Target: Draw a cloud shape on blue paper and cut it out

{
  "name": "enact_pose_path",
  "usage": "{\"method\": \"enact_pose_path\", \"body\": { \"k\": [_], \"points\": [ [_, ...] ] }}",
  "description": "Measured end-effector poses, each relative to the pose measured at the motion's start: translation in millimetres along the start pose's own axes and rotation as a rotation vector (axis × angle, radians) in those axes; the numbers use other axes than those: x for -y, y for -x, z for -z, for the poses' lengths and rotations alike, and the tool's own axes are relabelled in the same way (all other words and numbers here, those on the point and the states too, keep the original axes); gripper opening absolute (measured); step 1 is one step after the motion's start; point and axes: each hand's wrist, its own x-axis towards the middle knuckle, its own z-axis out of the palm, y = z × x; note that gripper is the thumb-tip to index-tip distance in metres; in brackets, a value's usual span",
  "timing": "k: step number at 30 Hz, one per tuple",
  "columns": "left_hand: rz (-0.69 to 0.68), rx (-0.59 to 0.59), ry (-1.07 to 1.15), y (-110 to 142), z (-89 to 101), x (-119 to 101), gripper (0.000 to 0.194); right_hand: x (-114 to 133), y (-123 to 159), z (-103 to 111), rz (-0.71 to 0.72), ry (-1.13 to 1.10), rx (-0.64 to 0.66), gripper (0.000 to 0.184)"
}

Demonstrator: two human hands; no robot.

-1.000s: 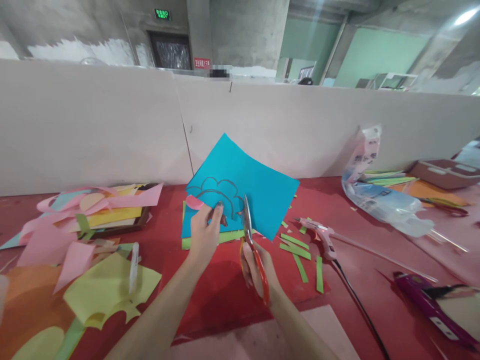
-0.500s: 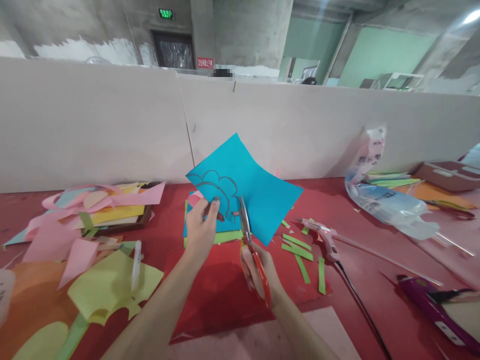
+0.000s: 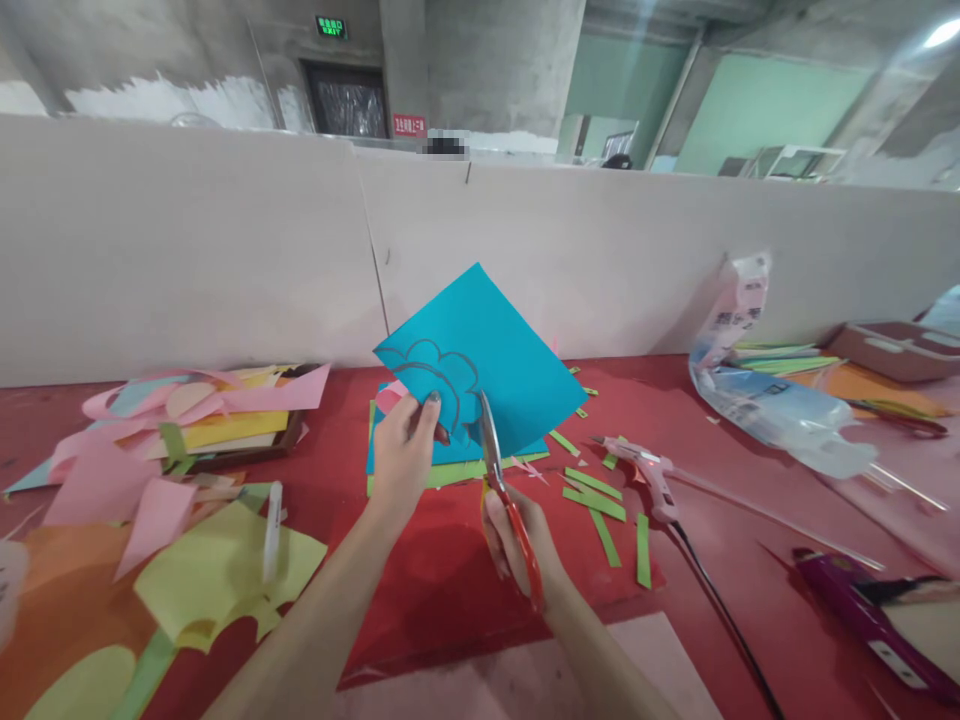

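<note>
My left hand (image 3: 405,445) pinches a blue sheet of paper (image 3: 502,340) by its lower left part, thumb on top. Dark scalloped lines and an inner arc are drawn on that part. In my right hand (image 3: 517,540) is a pair of scissors (image 3: 491,435) with red handles, blades pointing up at the sheet beside the drawn scallops. The blades look nearly closed, and the paper's lower edge lies against them. Beneath the held sheet, more blue paper and a green strip rest on the red table (image 3: 427,590). A pink scrap (image 3: 389,397) shows behind my left hand.
Green strips (image 3: 592,495) lie right of my hands, near a pink glue gun (image 3: 645,475) with a black cord. Left are yellow paper (image 3: 217,570), a white marker (image 3: 272,530) and pink scraps (image 3: 97,475). A plastic bag (image 3: 780,410) and purple tool (image 3: 870,620) lie right. A white partition (image 3: 600,260) stands behind.
The blue sheet has turned slightly, its top corner shifting right. Its right part bent at the scissors, then flattened and rose. My left hand moved slightly left; both hands keep their hold.
</note>
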Motion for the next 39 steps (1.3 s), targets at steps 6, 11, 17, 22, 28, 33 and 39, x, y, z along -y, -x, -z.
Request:
{"method": "enact_pose_path", "body": {
  "k": [6, 11, 17, 22, 28, 33, 39],
  "points": [
    [0.014, 0.012, -0.009, -0.7, 1.0, -2.9, 0.028, -3.6, -0.5, 1.6, 0.019, -0.014, 0.027, 0.037],
    [-0.001, 0.061, -0.025, 1.2, -2.1, -1.7, 0.029, -5.2, -0.8, 2.3, 0.055, -0.053, 0.040, 0.036],
    [-0.002, 0.135, -0.012, 3.1, -5.2, -0.6, 0.029, -0.1, -0.7, 1.5, 0.088, -0.069, 0.058, 0.037],
    [-0.014, 0.116, -0.038, 1.8, -4.0, 0.2, 0.030, -0.8, -0.9, 2.5, 0.082, -0.099, 0.069, 0.035],
    [-0.045, 0.134, -0.129, -1.4, -0.9, 0.0, 0.033, -2.5, -2.1, 3.4, 0.098, -0.100, 0.076, 0.033],
    [-0.048, 0.148, -0.196, -3.1, 2.6, -2.1, 0.035, -5.7, -1.7, 4.3, 0.080, -0.070, 0.060, 0.033],
    [-0.039, 0.159, -0.205, -3.0, 3.8, -1.8, 0.036, -5.0, -0.9, 4.1, 0.082, -0.027, 0.031, 0.035]
  ]
}}
